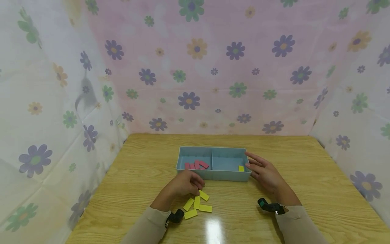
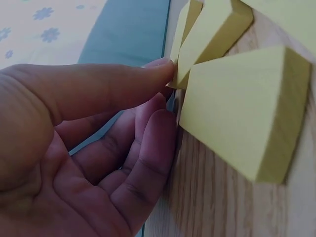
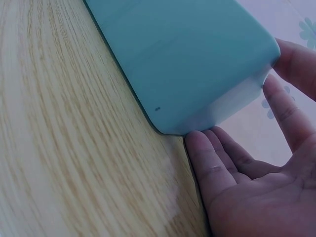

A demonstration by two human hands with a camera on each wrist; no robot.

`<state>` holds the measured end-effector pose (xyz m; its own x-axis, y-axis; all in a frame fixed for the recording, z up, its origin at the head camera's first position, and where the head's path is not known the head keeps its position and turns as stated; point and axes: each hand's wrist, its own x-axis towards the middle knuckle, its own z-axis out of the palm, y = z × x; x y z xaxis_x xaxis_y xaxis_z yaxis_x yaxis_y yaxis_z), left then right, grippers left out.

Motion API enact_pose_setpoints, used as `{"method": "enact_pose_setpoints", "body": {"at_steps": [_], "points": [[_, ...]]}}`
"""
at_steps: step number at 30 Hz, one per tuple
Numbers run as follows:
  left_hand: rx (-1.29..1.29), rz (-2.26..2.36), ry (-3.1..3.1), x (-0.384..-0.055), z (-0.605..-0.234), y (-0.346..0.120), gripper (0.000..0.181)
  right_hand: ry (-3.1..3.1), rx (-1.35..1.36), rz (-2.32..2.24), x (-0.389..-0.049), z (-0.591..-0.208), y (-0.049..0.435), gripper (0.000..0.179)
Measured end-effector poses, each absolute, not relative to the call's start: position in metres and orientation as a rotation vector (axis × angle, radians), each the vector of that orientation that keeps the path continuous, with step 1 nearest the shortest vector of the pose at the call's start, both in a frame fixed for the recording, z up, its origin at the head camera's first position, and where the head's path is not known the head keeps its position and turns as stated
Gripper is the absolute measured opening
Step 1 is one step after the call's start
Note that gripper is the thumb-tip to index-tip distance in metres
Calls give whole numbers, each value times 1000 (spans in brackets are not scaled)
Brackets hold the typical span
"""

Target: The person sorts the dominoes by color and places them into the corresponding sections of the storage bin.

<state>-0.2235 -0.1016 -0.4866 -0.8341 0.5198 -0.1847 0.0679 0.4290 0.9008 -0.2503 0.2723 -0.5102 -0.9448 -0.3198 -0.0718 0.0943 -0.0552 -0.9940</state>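
Just in front of a blue two-compartment box, my left hand reaches down at a group of yellow blocks. Its thumb and forefinger pinch the end of the farthest yellow block, and its other fingers curl underneath. Several more flat yellow blocks lie loosely together on the table nearer to me. My right hand is at the box's right end, its extended fingers touching the end wall and rim. Pink blocks lie in the left compartment; one yellow block lies in the right compartment's near right corner.
The wood-grain table carries the box near its middle. Flower-printed cloth hangs behind the table and along both sides. A black strapped device sits on my left wrist, another on my right wrist.
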Motion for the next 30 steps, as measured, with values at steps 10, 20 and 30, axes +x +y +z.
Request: {"method": "enact_pose_setpoints", "body": {"at_steps": [10, 20, 30], "points": [[486, 1345, 2319, -223, -491, -101, 24, 1949, -226, -2083, -249, -510, 271, 70], [546, 1168, 2428, -216, -481, -95, 19, 1966, -205, -2068, -251, -510, 272, 70], [590, 1128, 2457, -215, -484, -94, 16, 1965, -213, -2060, -250, -510, 272, 70]]}}
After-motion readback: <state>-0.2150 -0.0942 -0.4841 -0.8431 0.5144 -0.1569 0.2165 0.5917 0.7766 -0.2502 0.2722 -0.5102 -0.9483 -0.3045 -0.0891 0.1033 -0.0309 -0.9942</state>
